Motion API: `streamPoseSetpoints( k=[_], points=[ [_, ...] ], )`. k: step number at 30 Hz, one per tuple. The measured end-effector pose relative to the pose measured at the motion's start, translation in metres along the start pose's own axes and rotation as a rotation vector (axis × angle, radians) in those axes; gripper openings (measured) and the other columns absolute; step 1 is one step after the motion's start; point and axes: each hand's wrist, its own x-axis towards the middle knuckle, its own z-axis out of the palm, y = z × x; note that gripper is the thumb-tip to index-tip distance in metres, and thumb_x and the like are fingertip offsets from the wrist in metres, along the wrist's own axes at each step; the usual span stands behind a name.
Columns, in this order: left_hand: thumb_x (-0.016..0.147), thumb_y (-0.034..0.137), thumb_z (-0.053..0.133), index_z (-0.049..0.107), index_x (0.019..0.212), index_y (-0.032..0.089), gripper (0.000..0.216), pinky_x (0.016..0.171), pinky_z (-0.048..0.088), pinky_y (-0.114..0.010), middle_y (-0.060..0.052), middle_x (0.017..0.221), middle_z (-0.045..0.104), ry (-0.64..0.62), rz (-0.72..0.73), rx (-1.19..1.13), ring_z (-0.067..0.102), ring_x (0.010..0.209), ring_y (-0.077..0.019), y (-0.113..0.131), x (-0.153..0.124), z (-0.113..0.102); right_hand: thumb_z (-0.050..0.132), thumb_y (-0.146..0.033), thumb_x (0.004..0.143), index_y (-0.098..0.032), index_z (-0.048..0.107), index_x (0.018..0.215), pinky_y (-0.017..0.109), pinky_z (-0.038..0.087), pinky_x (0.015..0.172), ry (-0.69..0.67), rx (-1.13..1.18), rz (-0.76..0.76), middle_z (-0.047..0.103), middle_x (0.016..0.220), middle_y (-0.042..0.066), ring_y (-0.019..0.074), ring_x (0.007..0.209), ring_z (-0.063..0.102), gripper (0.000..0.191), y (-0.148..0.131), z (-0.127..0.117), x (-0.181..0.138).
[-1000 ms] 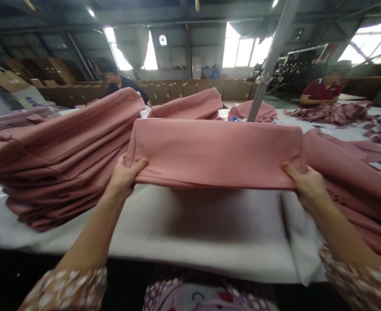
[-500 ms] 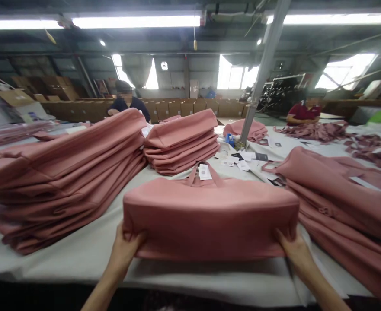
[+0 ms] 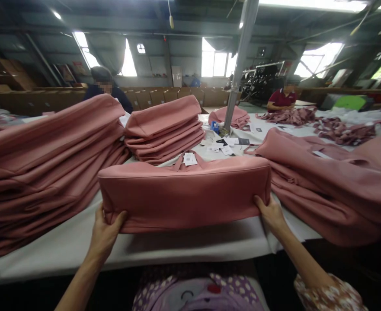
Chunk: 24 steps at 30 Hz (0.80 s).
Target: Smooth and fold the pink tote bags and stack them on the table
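Observation:
A pink bag (image 3: 184,198) with a flat, wide bottom faces me, held by its two lower corners. My left hand (image 3: 107,224) is closed on the left corner, thumb on the near face and fingers behind. At the right corner my right hand (image 3: 270,211) grips in the same way. The handle loop stands up behind the bag, with a white tag (image 3: 189,159) on it. The bag's lower edge seems slightly above the white-covered table (image 3: 190,248); whether its far side rests there I cannot tell.
Tall stacks of pink bags stand left (image 3: 57,147) and behind (image 3: 164,129); more pink bags (image 3: 320,185) lie right. Loose cards (image 3: 225,147) lie near a metal post (image 3: 238,69). Two people work across the table, one in dark clothing (image 3: 119,98), one in red (image 3: 279,99).
My view has tilted down and turned right, so my lap shows now. The bag's bottom panel has tipped to face me more. Both hands keep their grip on its corners.

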Motion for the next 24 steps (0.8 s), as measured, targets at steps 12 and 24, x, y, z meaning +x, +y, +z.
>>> streamPoseSetpoints(
  k=[12,24],
  points=[
    [0.059,0.052,0.078,0.030,0.137,0.024,0.095,0.080,0.054,-0.047,-0.005,0.098,0.057,-0.068,-0.144,0.060,0.063,0.083,-0.0262,-0.052,-0.033,-0.005,0.048,-0.069,0.079,-0.018,0.057,0.104,0.038,0.045,0.061,0.007,-0.253,-0.033,0.065,0.081,0.007,0.0278,0.070,0.060,0.058,0.040,0.013,-0.018],
    [0.088,0.011,0.053,0.056,0.131,0.030,0.047,0.112,0.035,-0.043,-0.009,0.134,0.055,-1.489,0.908,0.112,0.049,0.128,-0.0271,0.053,-0.075,0.064,0.051,-0.024,0.096,-0.010,0.061,0.118,0.037,0.047,0.101,-0.749,-0.323,-1.528,0.064,0.118,0.015,0.0240,0.113,0.058,0.028,-0.057,0.018,-0.084]
  ],
)
